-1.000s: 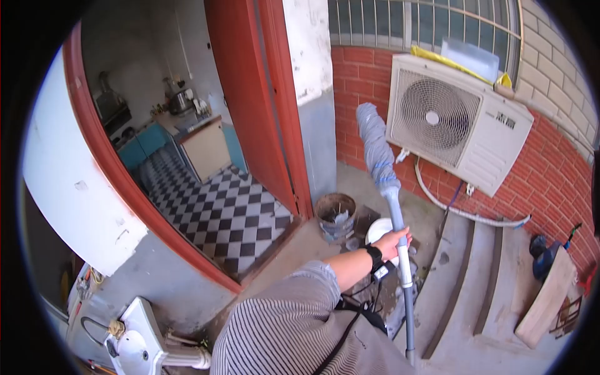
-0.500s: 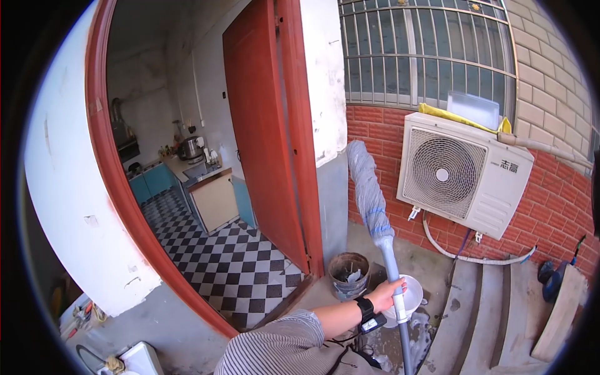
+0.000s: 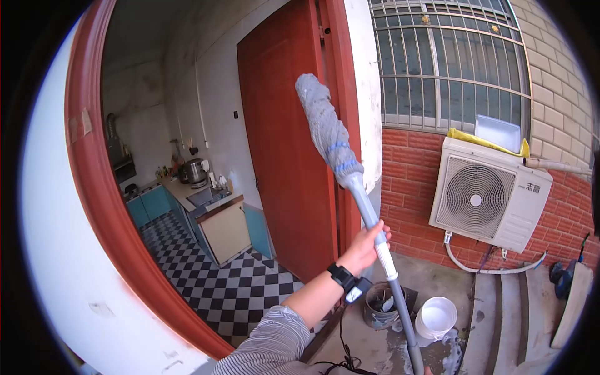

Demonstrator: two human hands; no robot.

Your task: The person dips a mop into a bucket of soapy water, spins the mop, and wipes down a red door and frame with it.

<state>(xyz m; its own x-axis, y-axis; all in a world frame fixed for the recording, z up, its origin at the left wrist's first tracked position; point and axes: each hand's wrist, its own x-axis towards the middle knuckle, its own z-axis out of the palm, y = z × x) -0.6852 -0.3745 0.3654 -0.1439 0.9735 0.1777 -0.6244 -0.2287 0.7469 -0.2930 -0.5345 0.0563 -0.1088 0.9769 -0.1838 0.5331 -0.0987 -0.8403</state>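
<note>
My left hand (image 3: 364,249), with a black band on its wrist, is closed around the grey pole of a mop (image 3: 369,209). The mop is raised and tilted to the left. Its twisted grey strands with blue bands (image 3: 328,128) point up in front of the red door (image 3: 284,137). A sliver of my right hand (image 3: 428,370) shows at the bottom edge, against the lower pole; most of it is cut off. Beyond the pole stand a dark bucket (image 3: 377,319) and a white bucket (image 3: 435,319) on wet concrete.
The doorway with its red frame (image 3: 94,156) leads onto a checkered floor (image 3: 219,300) and a kitchen counter (image 3: 178,187). An air-conditioner unit (image 3: 494,194) hangs on the red brick wall (image 3: 406,162). Concrete steps (image 3: 509,312) lie to the right.
The mop has been lifted and swung left, from beside the wall to in front of the door. My left hand rose with it. The view has turned left.
</note>
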